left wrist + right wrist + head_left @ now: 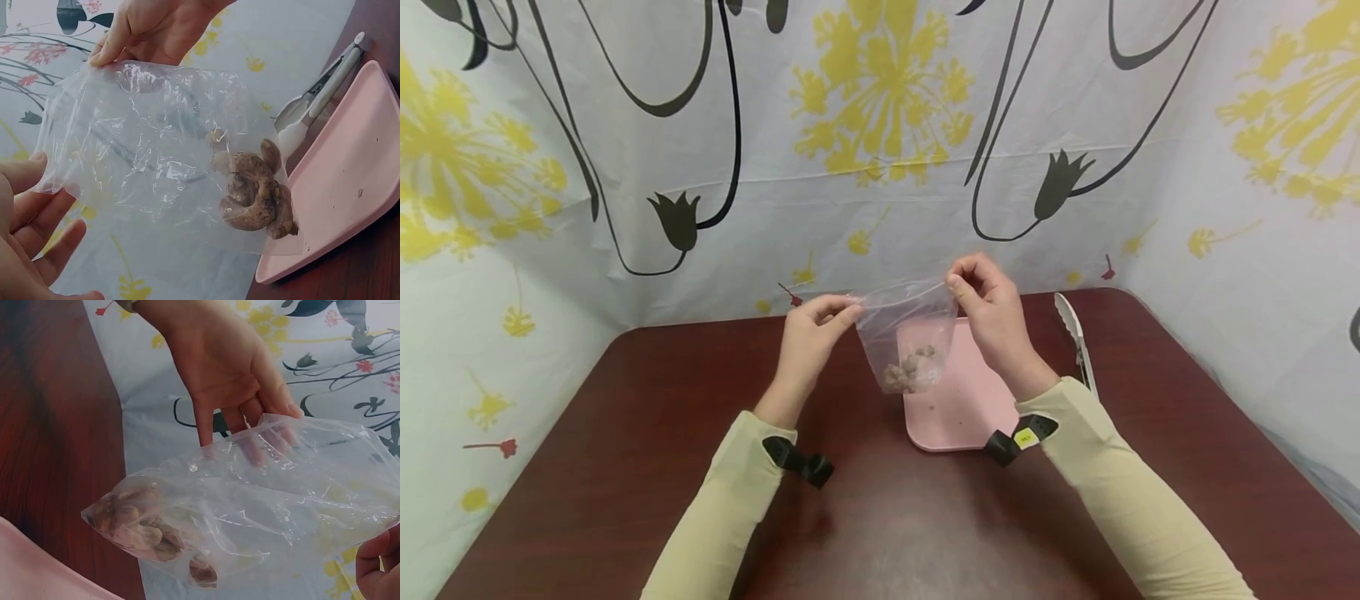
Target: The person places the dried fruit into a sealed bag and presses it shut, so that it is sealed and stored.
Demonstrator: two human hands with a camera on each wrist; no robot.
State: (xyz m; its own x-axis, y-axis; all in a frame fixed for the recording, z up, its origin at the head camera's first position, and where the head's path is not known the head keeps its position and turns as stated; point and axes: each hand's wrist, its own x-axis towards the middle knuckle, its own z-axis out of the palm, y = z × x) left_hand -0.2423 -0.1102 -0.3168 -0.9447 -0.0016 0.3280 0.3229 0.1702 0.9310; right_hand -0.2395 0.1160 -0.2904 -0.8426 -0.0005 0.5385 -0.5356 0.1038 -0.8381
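Above the table, a clear plastic bag (887, 333) hangs between the two hands, its mouth edge uppermost. Brown, curved, lumpy pieces (255, 194) lie gathered in its bottom; their exact kind is unclear. My left hand (812, 337) pinches the left end of the bag's top edge between thumb and fingers. At the opposite, slightly higher end, my right hand (994, 317) pinches the same edge. Partly behind the bag, a pink tray (958, 417) lies on the table, with a few small dark crumbs on it.
A pair of tongs (1077, 342) lies to the right of the tray, near the table's far edge. The dark red-brown table (662, 433) meets patterned cloth walls (880, 192) at the back and sides.
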